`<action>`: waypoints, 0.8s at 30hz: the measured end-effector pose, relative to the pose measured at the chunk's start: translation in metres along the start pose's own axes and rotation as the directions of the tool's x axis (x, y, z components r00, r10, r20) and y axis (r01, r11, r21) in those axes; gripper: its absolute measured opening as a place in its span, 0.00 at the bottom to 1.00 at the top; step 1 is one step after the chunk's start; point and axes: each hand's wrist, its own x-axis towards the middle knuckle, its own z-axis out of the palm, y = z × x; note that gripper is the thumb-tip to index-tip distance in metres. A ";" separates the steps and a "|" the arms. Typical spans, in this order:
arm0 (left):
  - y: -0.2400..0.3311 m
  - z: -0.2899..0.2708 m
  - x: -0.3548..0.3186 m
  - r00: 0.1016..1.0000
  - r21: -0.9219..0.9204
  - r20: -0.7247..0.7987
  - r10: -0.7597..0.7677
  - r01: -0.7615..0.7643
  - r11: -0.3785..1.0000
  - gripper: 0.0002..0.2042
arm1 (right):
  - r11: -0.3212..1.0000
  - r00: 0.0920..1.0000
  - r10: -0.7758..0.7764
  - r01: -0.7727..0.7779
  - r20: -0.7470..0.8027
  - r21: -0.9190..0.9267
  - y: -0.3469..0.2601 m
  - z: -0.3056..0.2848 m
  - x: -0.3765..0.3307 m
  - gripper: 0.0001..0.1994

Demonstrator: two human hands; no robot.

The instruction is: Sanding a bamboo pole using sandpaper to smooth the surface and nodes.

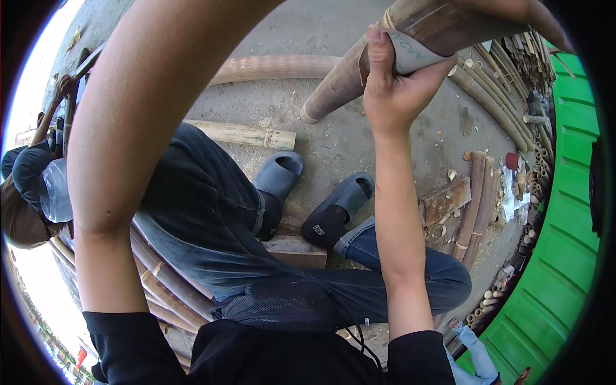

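Observation:
A thick brown bamboo pole [340,83] slants up from the ground to the top right, its upper part close to me. My right hand [404,83] wraps a sheet of sandpaper [410,52] around it, the printed pale back facing out and the thumb pressed along one edge. My left arm [144,141] rises along the left and leaves over the top edge. At the top right, a cropped piece of skin, apparently fingers of my left hand [529,11], lies over the pole's upper part; their grip is mostly cut off.
Cut bamboo [247,133] lies before my feet, with a curved pole [276,67] beyond. Bamboo lengths [491,106] stack beside the green ribbed wall [558,224]. A small wooden block [295,250] is by my slippers [279,176]. Another person [35,186] is at left.

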 end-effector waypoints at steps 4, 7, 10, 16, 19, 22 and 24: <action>0.004 -0.003 0.018 0.998 -0.015 0.053 -0.036 0.037 0.999 0.35 | 0.993 0.991 -0.111 0.108 -0.077 -0.042 -0.003 0.001 0.023 0.37; 0.017 0.026 0.017 0.991 -0.200 -0.133 0.001 -0.028 0.979 0.37 | 0.987 0.986 -0.159 0.158 -0.055 -0.028 -0.003 -0.010 0.058 0.38; 0.004 0.029 0.019 0.986 -0.256 -0.144 0.084 -0.119 0.959 0.45 | 0.981 0.998 -0.069 0.069 0.010 -0.184 -0.006 -0.008 0.065 0.42; -0.074 0.002 0.035 0.980 0.022 -0.081 0.184 -0.183 0.983 0.34 | 0.974 0.993 0.119 -0.116 0.004 -0.195 0.005 0.012 0.013 0.46; -0.082 -0.006 0.030 0.990 -0.037 -0.126 0.058 -0.064 0.997 0.33 | 0.961 0.990 0.132 -0.138 -0.042 -0.240 0.019 0.017 0.003 0.46; -0.080 -0.004 0.021 0.986 0.039 -0.161 0.037 -0.031 0.999 0.34 | 0.952 0.997 0.065 -0.072 -0.035 -0.298 0.021 0.015 0.000 0.46; -0.080 -0.002 0.017 0.990 0.047 -0.117 0.074 -0.068 0.997 0.34 | 0.963 0.990 0.016 -0.052 -0.137 -0.263 0.013 0.011 0.000 0.47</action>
